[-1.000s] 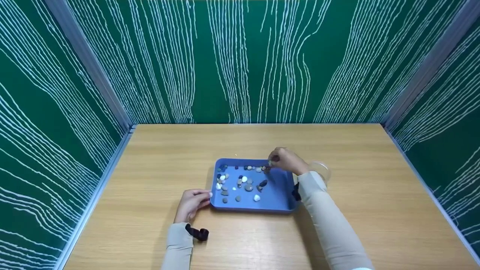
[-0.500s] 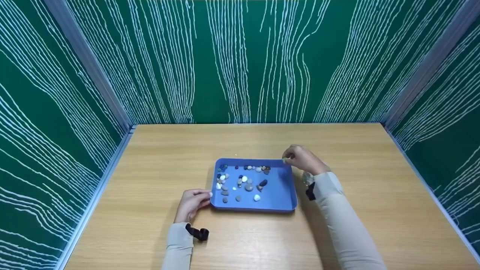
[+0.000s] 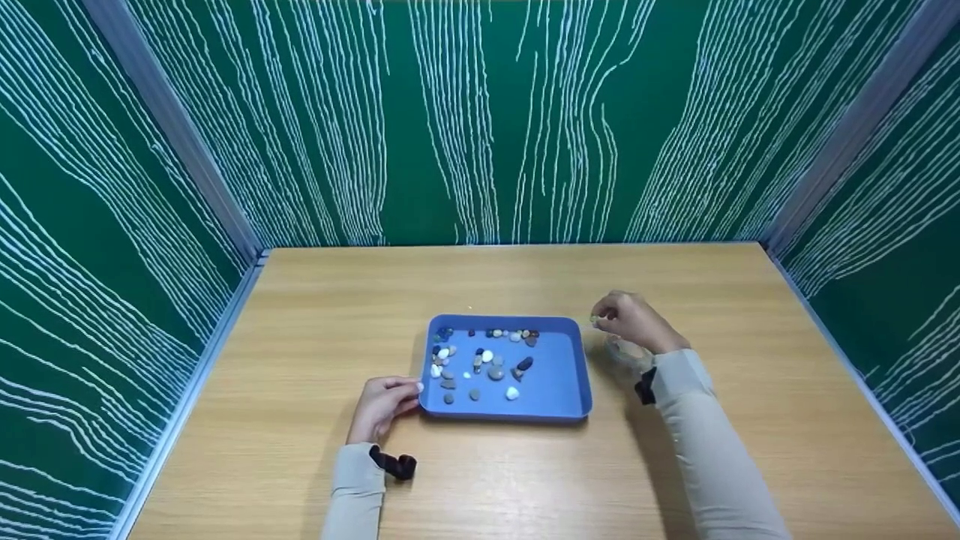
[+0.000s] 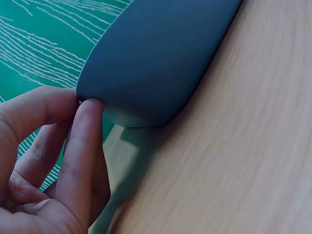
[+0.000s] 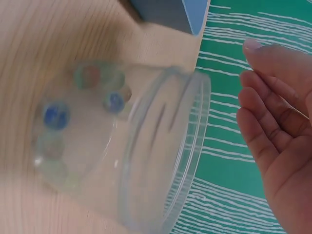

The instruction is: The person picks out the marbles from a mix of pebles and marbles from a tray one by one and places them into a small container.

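A blue tray [image 3: 551, 375] lies on the table with several pebbles [image 3: 495, 373] and some small dark glassy pieces [image 3: 445, 334] in it. My left hand [image 3: 384, 409] pinches the tray's left rim between thumb and fingers, as the left wrist view also shows. To the right of the tray, my right hand [image 3: 634, 321] pinches a small greenish marble [image 3: 594, 319] in the air. In the right wrist view the fingers hide that marble. Close to this hand stands a clear jar [image 5: 146, 146] with several marbles [image 5: 56, 115] at its bottom.
The wooden table [image 3: 360, 300] extends around the tray and jar. Green panels [image 3: 510, 127] with white wavy lines enclose its back and sides. In the head view, the right hand and sleeve partly cover the jar [image 3: 626, 352].
My right hand has moved right, from above the tray's far right corner to beside the jar, with the greenish marble in its fingers. The left hand stays at the tray's rim.
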Available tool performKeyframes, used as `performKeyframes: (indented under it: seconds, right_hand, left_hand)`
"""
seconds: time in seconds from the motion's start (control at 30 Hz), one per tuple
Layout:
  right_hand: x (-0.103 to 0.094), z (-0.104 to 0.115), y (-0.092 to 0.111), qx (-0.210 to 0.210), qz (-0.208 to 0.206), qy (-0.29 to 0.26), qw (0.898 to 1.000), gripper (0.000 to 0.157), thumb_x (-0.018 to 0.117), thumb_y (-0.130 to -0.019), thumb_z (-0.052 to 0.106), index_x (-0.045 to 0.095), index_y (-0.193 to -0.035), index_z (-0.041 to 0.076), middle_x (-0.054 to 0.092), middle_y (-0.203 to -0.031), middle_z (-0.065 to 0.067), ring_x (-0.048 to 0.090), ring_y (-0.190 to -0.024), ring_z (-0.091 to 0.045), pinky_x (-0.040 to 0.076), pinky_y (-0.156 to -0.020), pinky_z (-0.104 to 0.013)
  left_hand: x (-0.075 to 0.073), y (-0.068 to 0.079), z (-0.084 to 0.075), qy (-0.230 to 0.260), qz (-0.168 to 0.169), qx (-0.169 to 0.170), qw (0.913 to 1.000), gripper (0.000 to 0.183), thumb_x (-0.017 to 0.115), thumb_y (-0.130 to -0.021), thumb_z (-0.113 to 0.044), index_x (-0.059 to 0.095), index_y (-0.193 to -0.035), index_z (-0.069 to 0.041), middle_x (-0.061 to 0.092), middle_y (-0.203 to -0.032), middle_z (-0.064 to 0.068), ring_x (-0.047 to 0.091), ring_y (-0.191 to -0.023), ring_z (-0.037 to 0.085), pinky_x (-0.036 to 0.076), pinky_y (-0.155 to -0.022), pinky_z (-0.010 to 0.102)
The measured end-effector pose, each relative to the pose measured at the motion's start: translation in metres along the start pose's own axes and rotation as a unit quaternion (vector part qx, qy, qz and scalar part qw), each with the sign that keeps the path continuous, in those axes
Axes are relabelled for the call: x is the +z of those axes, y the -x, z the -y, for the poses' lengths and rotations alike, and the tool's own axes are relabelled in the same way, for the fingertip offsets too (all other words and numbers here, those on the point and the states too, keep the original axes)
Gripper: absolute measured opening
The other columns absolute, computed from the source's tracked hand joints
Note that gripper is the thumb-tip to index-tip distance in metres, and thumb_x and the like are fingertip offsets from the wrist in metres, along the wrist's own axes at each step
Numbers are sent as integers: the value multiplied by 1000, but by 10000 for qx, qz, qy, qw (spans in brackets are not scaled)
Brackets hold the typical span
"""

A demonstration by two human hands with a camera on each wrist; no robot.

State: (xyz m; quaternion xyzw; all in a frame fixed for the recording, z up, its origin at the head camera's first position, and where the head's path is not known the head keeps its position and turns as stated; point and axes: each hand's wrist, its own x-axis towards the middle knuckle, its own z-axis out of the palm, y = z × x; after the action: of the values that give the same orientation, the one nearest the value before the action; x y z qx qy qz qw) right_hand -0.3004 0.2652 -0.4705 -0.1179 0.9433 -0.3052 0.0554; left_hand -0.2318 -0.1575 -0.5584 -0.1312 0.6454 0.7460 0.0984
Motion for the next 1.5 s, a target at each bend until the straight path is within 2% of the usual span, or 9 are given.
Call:
performKeyframes:
  seconds: [0.17, 0.33, 0.53, 0.9, 1.13, 1.3, 1.5]
  right_hand:
    - [-5, -9, 5, -91, -97, 66, 9999, 11, 64, -89, 7, 69, -98, 3, 63, -95, -12, 59, -86, -23, 56, -70, -30]
    - [-11, -20, 11, -252, -161, 138, 9995, 14, 62, -88, 3, 69, -99, -1, 64, -95, -15, 59, -84, -24, 55, -71, -33]
    - [-14, -29, 17, -211, -137, 204, 9995, 15, 61, -88, 3, 68, -99, -3, 64, -95, -16, 59, -84, -25, 56, -72, -37]
    - [-15, -32, 20, 79, -18, 139, 9999, 16, 62, -88, 4, 68, -102, -2, 65, -98, -16, 60, -87, -25, 57, -74, -34]
    - [-15, -37, 23, -9, -66, 94, 9999, 17, 60, -88, -1, 68, -103, -4, 65, -100, -19, 61, -89, -27, 58, -76, -38]
    - [-16, -39, 25, -98, -89, -13, 9999, 19, 59, -89, -3, 67, -105, -6, 65, -101, -21, 60, -87, -27, 57, -72, -34]
    - [-16, -39, 27, -88, -130, -38, 9999, 17, 60, -89, -3, 68, -104, -6, 65, -99, -22, 60, -85, -26, 55, -69, -31]
  left_hand:
    - [0, 0, 0, 62, -11, 11, 10000, 26, 68, -80, 8, 63, -104, 18, 68, -85, 9, 66, -74, 14, 62, -70, 25]
    - [-1, -1, 1, -25, 38, -16, 10000, 28, 66, -82, 6, 62, -107, 18, 68, -88, 10, 66, -76, 13, 62, -72, 25]
    - [-2, -1, 0, -43, 54, -74, 9999, 26, 67, -81, 6, 64, -105, 16, 69, -91, 12, 66, -77, 14, 62, -73, 26]
    - [-1, -1, 2, 100, -19, -75, 9999, 26, 68, -79, 8, 64, -104, 17, 70, -91, 12, 67, -76, 14, 62, -72, 25]
    - [1, 4, -2, 103, 10, -66, 9999, 28, 67, -80, 8, 62, -106, 18, 70, -90, 13, 67, -77, 15, 62, -73, 26]
    - [0, 4, -2, 78, 109, -17, 9999, 30, 66, -82, 7, 60, -108, 20, 70, -93, 13, 66, -76, 12, 62, -71, 24]
    - [0, 1, 1, 97, 48, 18, 9999, 28, 66, -82, 7, 62, -106, 19, 70, -90, 11, 66, -76, 12, 62, -72, 24]
